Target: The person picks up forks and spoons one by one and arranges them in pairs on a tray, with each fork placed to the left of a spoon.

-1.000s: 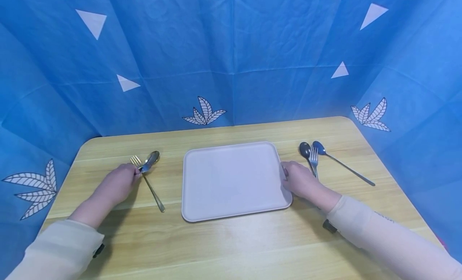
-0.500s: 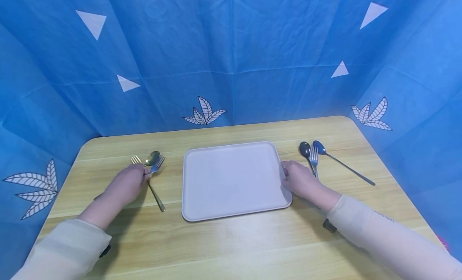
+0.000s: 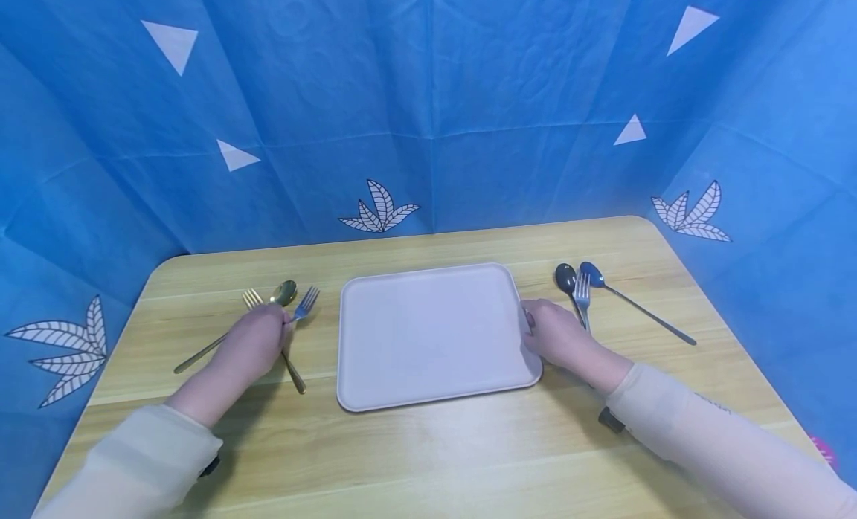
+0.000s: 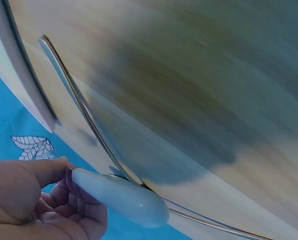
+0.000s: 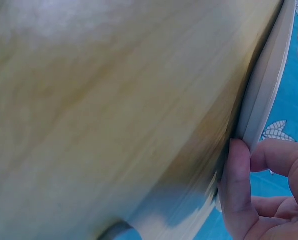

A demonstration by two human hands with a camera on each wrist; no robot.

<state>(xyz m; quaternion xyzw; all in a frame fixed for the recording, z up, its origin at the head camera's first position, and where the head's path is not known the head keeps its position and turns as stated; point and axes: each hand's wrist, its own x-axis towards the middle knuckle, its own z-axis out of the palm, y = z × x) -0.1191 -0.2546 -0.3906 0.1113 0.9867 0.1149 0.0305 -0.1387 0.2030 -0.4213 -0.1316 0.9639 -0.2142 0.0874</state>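
Observation:
In the head view my left hand (image 3: 257, 337) pinches a silver fork (image 3: 307, 302), its tines pointing right toward the tray. The left wrist view shows the fork's thick, pale handle (image 4: 128, 200) sticking out behind the fingers. Beneath this hand, a gold fork (image 3: 294, 374) and a gold spoon (image 3: 284, 292) lie crossed on the table, their middles hidden. My right hand (image 3: 557, 331) grips the right rim of a pale rectangular tray (image 3: 438, 337). In the right wrist view, thumb and finger pinch the tray's edge (image 5: 264, 85).
Right of the tray lie a dark spoon (image 3: 565, 276), a silver fork (image 3: 582, 290) and a long-handled blue spoon (image 3: 646, 311), close together. The wooden table (image 3: 442, 459) ends at a blue curtain (image 3: 469, 95) behind and at the sides.
My left hand has moved right with the silver fork, bringing its tines into sight beyond the gold spoon. The gold spoon's handle now shows. My right hand and the tray stay put.

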